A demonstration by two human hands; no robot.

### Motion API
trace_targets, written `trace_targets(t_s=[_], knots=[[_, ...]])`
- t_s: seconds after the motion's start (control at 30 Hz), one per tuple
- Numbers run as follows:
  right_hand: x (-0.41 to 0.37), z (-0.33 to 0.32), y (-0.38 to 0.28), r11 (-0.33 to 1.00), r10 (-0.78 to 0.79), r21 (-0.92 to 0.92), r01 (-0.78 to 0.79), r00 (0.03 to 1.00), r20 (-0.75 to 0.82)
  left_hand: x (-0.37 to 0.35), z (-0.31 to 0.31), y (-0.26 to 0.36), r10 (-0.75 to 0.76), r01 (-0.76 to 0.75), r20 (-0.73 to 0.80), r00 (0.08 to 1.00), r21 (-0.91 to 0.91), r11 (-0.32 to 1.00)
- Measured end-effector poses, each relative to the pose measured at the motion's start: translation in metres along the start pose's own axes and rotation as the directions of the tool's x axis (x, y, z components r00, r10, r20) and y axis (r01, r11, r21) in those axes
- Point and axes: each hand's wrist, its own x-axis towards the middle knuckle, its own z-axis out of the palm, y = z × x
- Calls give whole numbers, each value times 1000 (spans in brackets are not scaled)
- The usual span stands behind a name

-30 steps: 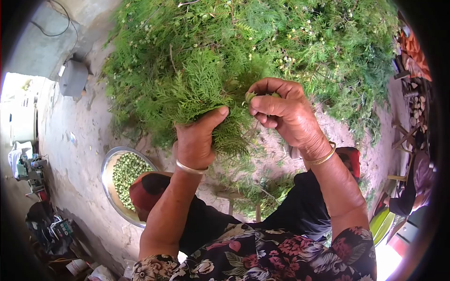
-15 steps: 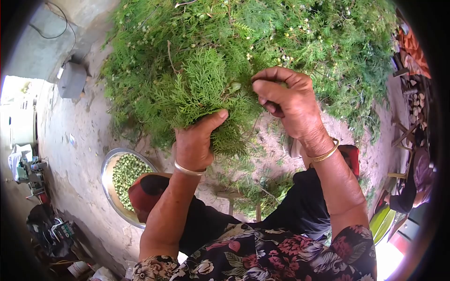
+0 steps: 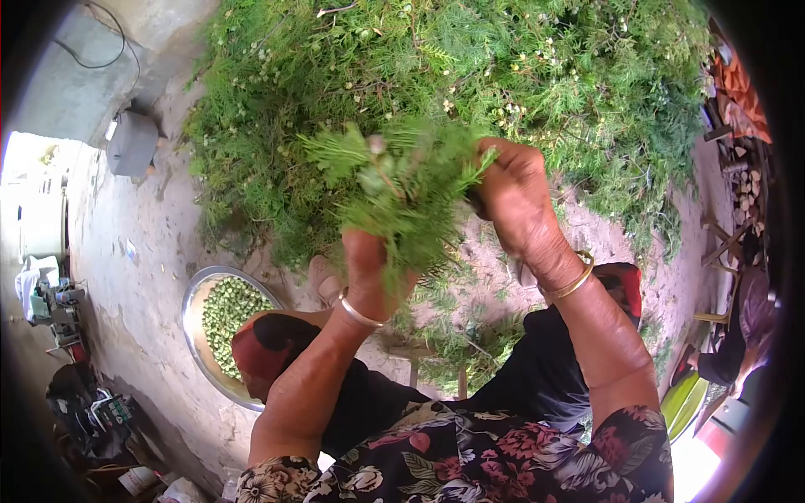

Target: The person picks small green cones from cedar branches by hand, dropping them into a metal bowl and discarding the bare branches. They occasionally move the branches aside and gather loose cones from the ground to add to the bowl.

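Observation:
A leafy evergreen sprig [image 3: 419, 189], with flat cypress-like foliage, is held up in front of me and smeared by motion. My left hand [image 3: 369, 264] is closed around its lower part, with the fingers largely covered by leaves. At the sprig's right side, my right hand [image 3: 516, 197] has its fingers curled in against the foliage. Whatever lies between those fingertips is hidden. Behind both hands spreads a big heap of cut evergreen branches [image 3: 570, 101], dotted with small pale green cones.
A metal basin [image 3: 191, 314] of small green cones [image 3: 226, 314] stands on the floor beside my left knee. Loose twigs [image 3: 470, 335] lie between my legs. A grey box [image 3: 132, 142] is at the left wall; another person [image 3: 738, 356] is at the right edge.
The sprig has swung and turned, its leaves now blurred. My left hand has moved right and rotated; my right hand has shifted slightly left, nearer the sprig.

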Motion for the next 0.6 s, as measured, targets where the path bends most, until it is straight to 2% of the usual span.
trace_targets(t_s=[0.03,0.07,0.1,0.17,0.2,0.27,0.33,0.37,0.4,0.43,0.5,0.57,0.6], knots=[[5,-10,12,991,-137,-21,136,988,-67,-1,2,1,-44,43,-2,999,-78,996],[6,-11,-7,957,130,276,-90,983,-129,-2,3,2,-52,51,2,999,-99,994],[8,-13,-26,783,386,582,-218,905,-180,-3,3,2,-55,55,6,998,-106,993],[19,-28,-20,716,238,696,-64,958,-157,-5,3,1,-62,63,12,998,-112,992],[18,-32,-22,716,238,695,-64,958,-157,-5,2,0,-53,54,7,999,-87,995],[16,-40,-30,606,177,792,-82,984,-33,-3,1,-1,39,-38,-13,999,39,998],[12,-44,-30,629,152,774,-74,988,-29,6,-1,5,270,-244,-48,962,298,923],[11,-48,-29,653,126,755,-64,992,-25,7,-1,1,269,-243,-49,962,299,923],[11,-53,-24,591,-46,804,-58,993,105,6,0,-5,208,-198,-13,978,263,944],[10,-54,-22,592,-46,804,-60,993,108,7,1,-9,147,-149,24,989,230,962],[1,-49,-29,729,-183,683,44,974,133,8,2,-8,151,-154,32,988,275,949],[-5,-41,-34,780,-193,622,66,971,139,10,4,-9,156,-161,42,987,318,934],[-8,-34,-34,904,-243,387,182,963,115,11,6,-10,151,-161,55,987,334,929]])
